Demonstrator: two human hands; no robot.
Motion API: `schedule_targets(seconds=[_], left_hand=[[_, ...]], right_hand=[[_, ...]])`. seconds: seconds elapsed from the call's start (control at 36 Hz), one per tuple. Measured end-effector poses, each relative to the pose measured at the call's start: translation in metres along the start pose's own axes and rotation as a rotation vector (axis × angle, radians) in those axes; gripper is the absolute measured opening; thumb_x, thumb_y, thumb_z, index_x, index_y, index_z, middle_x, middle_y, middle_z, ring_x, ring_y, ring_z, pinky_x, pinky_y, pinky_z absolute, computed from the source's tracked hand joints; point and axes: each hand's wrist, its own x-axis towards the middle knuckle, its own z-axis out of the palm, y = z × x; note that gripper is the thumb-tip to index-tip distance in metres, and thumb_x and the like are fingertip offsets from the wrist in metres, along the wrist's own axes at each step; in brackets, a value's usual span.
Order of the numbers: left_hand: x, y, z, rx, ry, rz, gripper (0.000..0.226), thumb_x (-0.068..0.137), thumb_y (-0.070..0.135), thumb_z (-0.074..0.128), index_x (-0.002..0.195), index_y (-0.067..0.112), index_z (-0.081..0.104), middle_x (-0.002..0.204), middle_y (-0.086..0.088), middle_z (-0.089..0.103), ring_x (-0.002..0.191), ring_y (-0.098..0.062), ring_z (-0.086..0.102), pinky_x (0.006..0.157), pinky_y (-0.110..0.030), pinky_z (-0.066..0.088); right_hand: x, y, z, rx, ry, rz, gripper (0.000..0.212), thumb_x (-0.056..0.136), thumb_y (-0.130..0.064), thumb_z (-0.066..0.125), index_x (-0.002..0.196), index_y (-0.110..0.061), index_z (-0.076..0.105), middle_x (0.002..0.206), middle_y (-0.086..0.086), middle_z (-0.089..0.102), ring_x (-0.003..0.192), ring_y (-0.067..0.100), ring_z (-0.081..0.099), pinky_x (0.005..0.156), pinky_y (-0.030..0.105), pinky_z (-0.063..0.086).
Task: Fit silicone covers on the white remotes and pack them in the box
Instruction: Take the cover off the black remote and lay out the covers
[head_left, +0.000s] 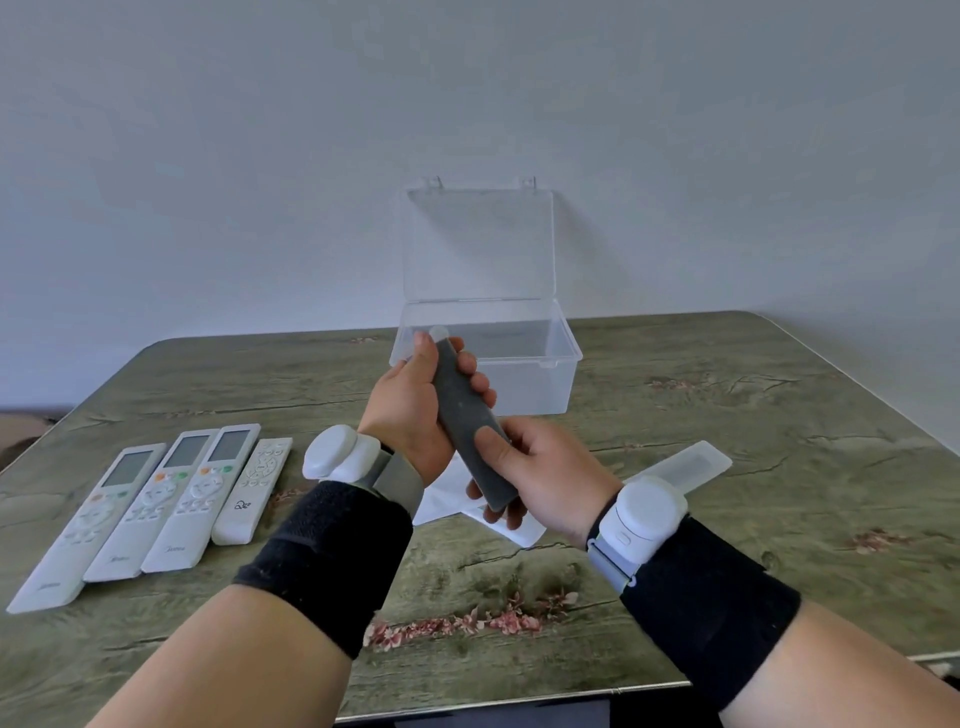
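Dark grey bar-shaped piece, slim, with a pale translucent tip at its far end; whether it was a remote or a cover could not be told. It was held tilted in the air just in front of the clear plastic box, its far end overlapping the box's near-left corner. The left hand was wrapped round its upper half, fingers curled over the far edge. The right hand gripped its lower end, thumb pressed flat on the upper face, fingers curled beneath. The box was transparent, and its hinged lid stood upright. Four white remotes lay in a close row well to the left of the box and nearer the person: three long ones with grey screens, and one shorter one without a screen on the side nearest the box. A translucent silicone cover lay flat to the front-right of the box, partly hidden by the right wrist. Pale flat pieces lay in front of the box under the hands; what they were could not be told. The table, in a grey-green wood-grain print with pink flower motifs, carried the box and all else. Each wrist bore a white rounded unit on a grey strap, with a black sleeve band behind it.
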Motion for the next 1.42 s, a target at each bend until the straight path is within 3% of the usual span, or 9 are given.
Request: schedule_targets(seconds=[0.17,0.31,0.47,0.69,0.81,0.94,1.06,1.22,1.42], left_hand=[[0.014,0.002,0.003,-0.029,0.044,0.02,0.043,0.108,0.047,0.042,0.106,0.008,0.059,0.072,-0.006,0.064,0.058,-0.021,0.061,0.06,-0.034,0.057],[0.033,0.011,0.008,0.01,0.061,0.072,0.045,0.108,0.046,0.042,0.119,0.005,0.058,0.088,-0.011,0.077,0.088,-0.029,0.077,0.085,-0.045,0.06],[0.057,0.022,0.018,0.148,-0.048,0.085,0.046,0.108,0.047,0.038,0.126,0.008,0.054,0.11,-0.013,0.079,0.107,-0.027,0.075,0.095,-0.044,0.055],[0.12,0.059,-0.013,0.814,0.242,0.364,0.062,0.075,0.081,0.042,0.102,0.03,0.066,0.101,0.011,0.078,0.1,-0.011,0.071,0.092,-0.038,0.053],[0.15,0.065,-0.032,1.128,0.344,0.313,0.051,0.072,0.069,0.04,0.075,0.022,0.059,0.069,0.006,0.055,0.069,-0.023,0.051,0.067,-0.033,0.041],[0.172,0.051,-0.046,1.237,0.324,0.11,0.046,0.082,0.061,0.05,0.08,0.017,0.064,0.071,0.003,0.056,0.075,-0.029,0.054,0.066,-0.034,0.042],[0.187,0.042,-0.052,1.284,0.301,0.089,0.039,0.102,0.025,0.048,0.137,0.01,0.059,0.118,-0.012,0.064,0.096,-0.027,0.053,0.088,-0.035,0.044],[0.178,0.038,-0.052,1.321,0.269,0.036,0.055,0.094,0.003,0.037,0.138,0.024,0.063,0.104,-0.009,0.071,0.081,-0.028,0.064,0.072,-0.034,0.047],[0.143,0.026,-0.048,1.287,0.276,0.016,0.05,0.096,0.009,0.042,0.141,0.025,0.057,0.106,0.0,0.066,0.096,-0.027,0.066,0.088,-0.039,0.055]], right_hand=[[0.008,-0.001,-0.006,0.03,0.078,0.036,0.052,0.099,-0.06,0.037,0.1,-0.015,0.064,0.083,0.004,0.077,0.06,0.026,0.07,0.049,0.034,0.051],[0.03,-0.009,-0.018,-0.276,0.191,0.024,0.058,0.074,-0.076,0.055,0.12,-0.042,0.052,0.094,-0.014,0.069,0.082,0.005,0.068,0.072,0.034,0.058],[0.064,-0.028,-0.035,-0.54,0.252,-0.049,0.046,0.081,-0.057,0.069,0.118,-0.033,0.058,0.1,-0.017,0.063,0.085,0.004,0.062,0.074,0.029,0.053],[0.109,-0.03,-0.077,-0.556,0.313,-0.027,0.032,0.083,-0.05,0.07,0.106,-0.029,0.062,0.093,-0.01,0.067,0.077,0.012,0.066,0.072,0.036,0.056],[0.134,-0.024,-0.088,-0.521,0.337,-0.001,0.033,0.084,-0.049,0.071,0.106,-0.027,0.061,0.094,-0.01,0.067,0.08,0.017,0.068,0.079,0.041,0.057],[0.158,-0.013,-0.096,-0.538,0.285,0.058,0.033,0.088,-0.054,0.065,0.108,-0.027,0.064,0.096,-0.011,0.069,0.088,0.015,0.066,0.082,0.036,0.054],[0.165,-0.004,-0.097,-0.546,0.275,0.113,0.03,0.092,-0.056,0.059,0.091,-0.027,0.064,0.078,-0.008,0.067,0.074,0.018,0.065,0.069,0.034,0.051],[0.154,-0.004,-0.098,-0.58,0.262,0.188,0.041,0.09,-0.058,0.058,0.084,-0.019,0.065,0.067,-0.005,0.062,0.066,0.02,0.06,0.066,0.034,0.048],[0.114,-0.01,-0.097,-0.573,0.23,0.256,0.049,0.088,-0.059,0.057,0.091,-0.011,0.068,0.073,0.001,0.07,0.068,0.025,0.065,0.074,0.042,0.056]])
